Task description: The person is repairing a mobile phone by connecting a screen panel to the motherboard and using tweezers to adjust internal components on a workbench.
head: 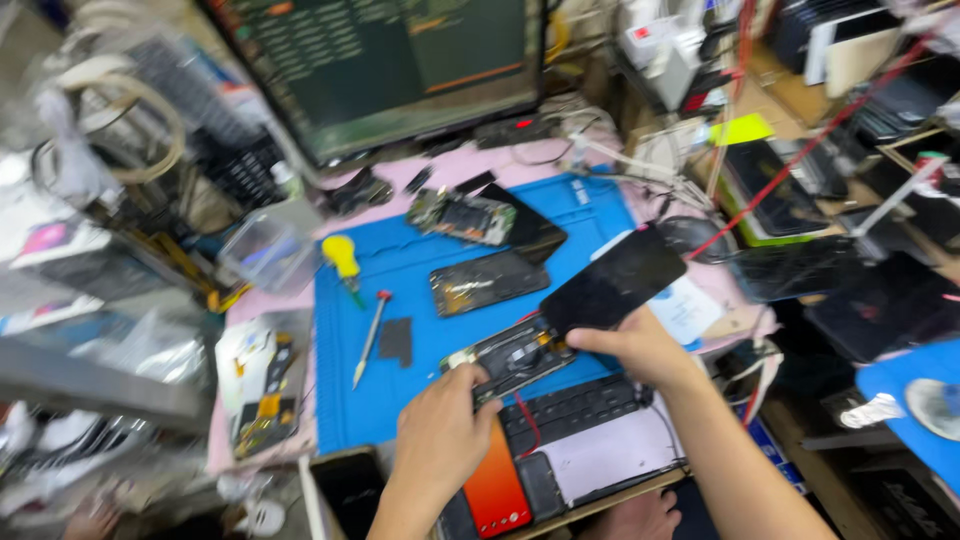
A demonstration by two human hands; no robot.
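On the blue work mat (400, 400), near its front edge, lies an opened phone body (508, 357) with its circuitry showing; the left hand (440, 440) presses down on its near end, fingers curled over the frame, while the right hand (640, 347) pinches the lower edge of a black screen panel (613, 280) and holds it tilted up from the phone's far end — the panel and body meet at that corner. A thin red wire (524, 415) runs from the phone toward a dark keyboard (575, 408) at the mat's front edge. Further back on the mat rest a second dark phone back (489, 281), a bare circuit assembly (461, 216) and a yellow-handled screwdriver (343, 262); a slim red-capped tool (370, 340) lies near the left edge beside a small dark square pad (396, 341). A round white label sheet with blue print (688, 308) sits at the mat's right edge, just behind the right hand. A bright yellow-green sticky note (741, 129) stands out at the back right — a clear plastic box (268, 252) sits off the mat's back left corner
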